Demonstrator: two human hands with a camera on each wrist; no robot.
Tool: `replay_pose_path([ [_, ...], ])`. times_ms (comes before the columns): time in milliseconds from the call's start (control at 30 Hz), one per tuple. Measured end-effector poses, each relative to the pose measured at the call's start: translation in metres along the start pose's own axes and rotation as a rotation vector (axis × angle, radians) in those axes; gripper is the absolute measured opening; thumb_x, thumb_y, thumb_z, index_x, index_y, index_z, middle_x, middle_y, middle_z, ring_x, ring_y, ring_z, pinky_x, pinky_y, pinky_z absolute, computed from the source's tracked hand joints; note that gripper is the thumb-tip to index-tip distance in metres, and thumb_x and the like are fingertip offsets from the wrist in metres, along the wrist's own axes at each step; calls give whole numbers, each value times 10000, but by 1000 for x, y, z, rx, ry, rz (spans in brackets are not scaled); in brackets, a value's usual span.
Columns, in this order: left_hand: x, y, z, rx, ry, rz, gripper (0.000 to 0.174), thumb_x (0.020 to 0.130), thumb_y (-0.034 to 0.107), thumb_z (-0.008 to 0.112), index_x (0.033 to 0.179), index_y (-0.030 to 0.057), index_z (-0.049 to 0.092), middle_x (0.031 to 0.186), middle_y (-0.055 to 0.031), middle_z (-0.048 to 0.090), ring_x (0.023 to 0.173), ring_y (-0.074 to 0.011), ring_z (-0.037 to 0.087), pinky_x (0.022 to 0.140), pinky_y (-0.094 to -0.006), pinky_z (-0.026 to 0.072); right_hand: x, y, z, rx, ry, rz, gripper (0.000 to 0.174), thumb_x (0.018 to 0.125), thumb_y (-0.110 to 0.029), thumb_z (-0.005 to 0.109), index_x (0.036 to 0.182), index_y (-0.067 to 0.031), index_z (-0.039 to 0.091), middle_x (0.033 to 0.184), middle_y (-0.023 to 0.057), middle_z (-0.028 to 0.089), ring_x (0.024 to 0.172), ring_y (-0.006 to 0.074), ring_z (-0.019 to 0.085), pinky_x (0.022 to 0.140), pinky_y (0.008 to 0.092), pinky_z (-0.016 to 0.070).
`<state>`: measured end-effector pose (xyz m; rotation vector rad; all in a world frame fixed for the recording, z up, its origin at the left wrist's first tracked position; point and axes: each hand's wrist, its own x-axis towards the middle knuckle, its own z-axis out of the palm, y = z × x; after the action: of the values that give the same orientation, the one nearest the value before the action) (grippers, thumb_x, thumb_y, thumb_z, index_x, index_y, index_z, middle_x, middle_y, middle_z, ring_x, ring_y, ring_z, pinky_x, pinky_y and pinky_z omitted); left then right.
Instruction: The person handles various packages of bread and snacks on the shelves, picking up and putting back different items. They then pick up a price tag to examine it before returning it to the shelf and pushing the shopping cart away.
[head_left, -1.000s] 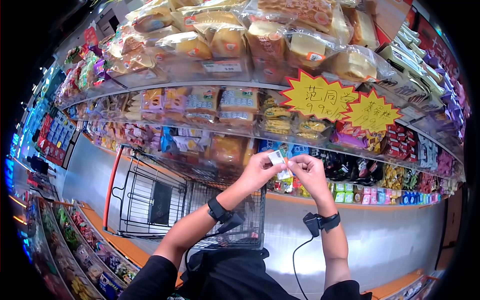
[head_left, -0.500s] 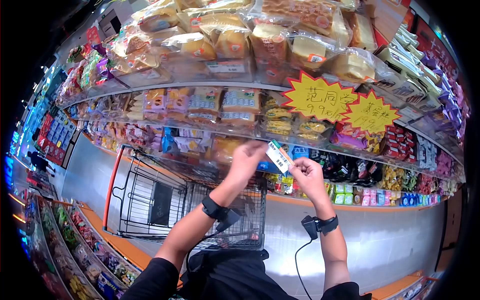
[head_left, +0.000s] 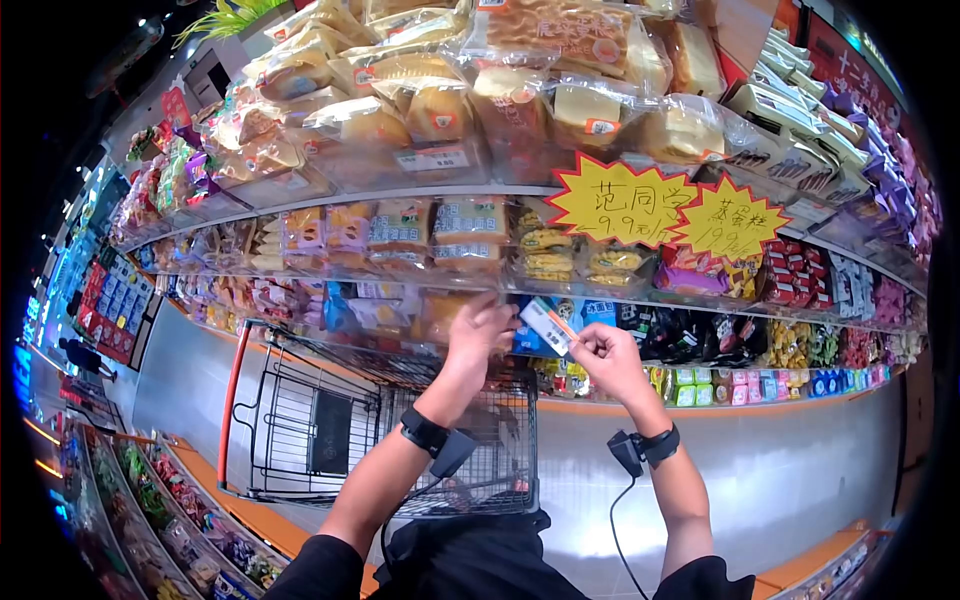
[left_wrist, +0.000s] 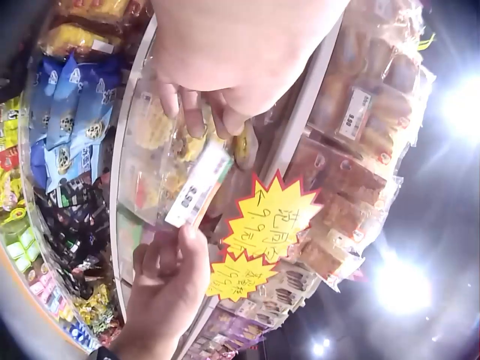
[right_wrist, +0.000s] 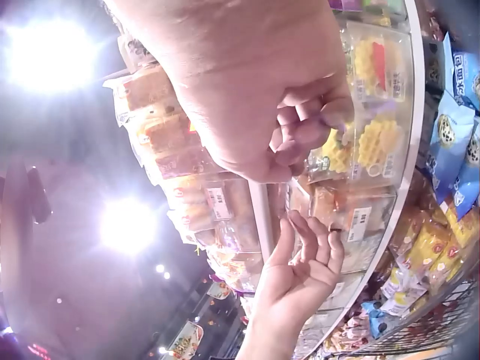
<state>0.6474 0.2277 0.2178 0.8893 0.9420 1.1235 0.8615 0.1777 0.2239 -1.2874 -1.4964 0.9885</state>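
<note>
A small white price tag (head_left: 547, 325) with an orange-and-green edge is held up at one end by my right hand (head_left: 610, 358), pinched between thumb and fingers. In the left wrist view the tag (left_wrist: 199, 186) faces the camera, its printed price blurred. My left hand (head_left: 478, 335) hovers left of the tag, apart from it, in front of the lower bread shelf. Its fingers (right_wrist: 301, 231) are loosely bent with nothing between them in the right wrist view. There, my right hand (right_wrist: 262, 97) hides the tag.
Shelves of packaged bread (head_left: 475, 225) stretch across the front, with yellow starburst price signs (head_left: 620, 200) hanging from an edge. Blue bags (left_wrist: 75, 112) and dark packets sit lower. A wire shopping cart (head_left: 460, 430) stands below my left arm. Another snack shelf (head_left: 180, 510) is behind at left.
Both hands pinched the tag at first. The left hand has let go and drawn away left and slightly down, while the right keeps hold of the tag. The head view has tilted slightly.
</note>
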Motion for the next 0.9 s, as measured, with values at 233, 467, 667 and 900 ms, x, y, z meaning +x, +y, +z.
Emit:
replay_pose_path([
  [233, -4, -18, 15, 79, -123, -64, 511, 840, 94, 661, 1279, -40, 436, 1010, -87, 627, 898, -185, 615, 769, -298, 513, 0, -7, 1, 259, -86, 180, 143, 849, -130, 655, 841, 7, 614, 626, -38, 532, 479, 16, 450, 417, 193, 331],
  [467, 18, -14, 26, 163, -125, -16, 427, 855, 56, 644, 1243, 8, 474, 1029, -62, 628, 912, -149, 604, 780, -284, 497, 1, 21, -31, -6, -40, 4, 156, 847, -141, 643, 807, 3, 599, 640, -43, 515, 548, 12, 417, 493, 190, 359],
  [667, 40, -57, 64, 351, -322, 146, 200, 865, 84, 640, 1044, 12, 588, 953, -37, 643, 830, -109, 597, 743, -254, 476, 14, 15, -53, -333, 71, -75, 219, 771, -201, 668, 849, -6, 606, 692, 111, 600, 578, 192, 578, 561, 314, 457],
  [900, 74, -51, 87, 341, -229, 417, 132, 863, 77, 633, 966, 1, 600, 855, -50, 648, 760, -107, 607, 681, -250, 479, 37, 17, -79, -649, 239, -235, 116, 817, -155, 626, 905, -81, 613, 881, 113, 620, 739, 338, 617, 628, 410, 491],
])
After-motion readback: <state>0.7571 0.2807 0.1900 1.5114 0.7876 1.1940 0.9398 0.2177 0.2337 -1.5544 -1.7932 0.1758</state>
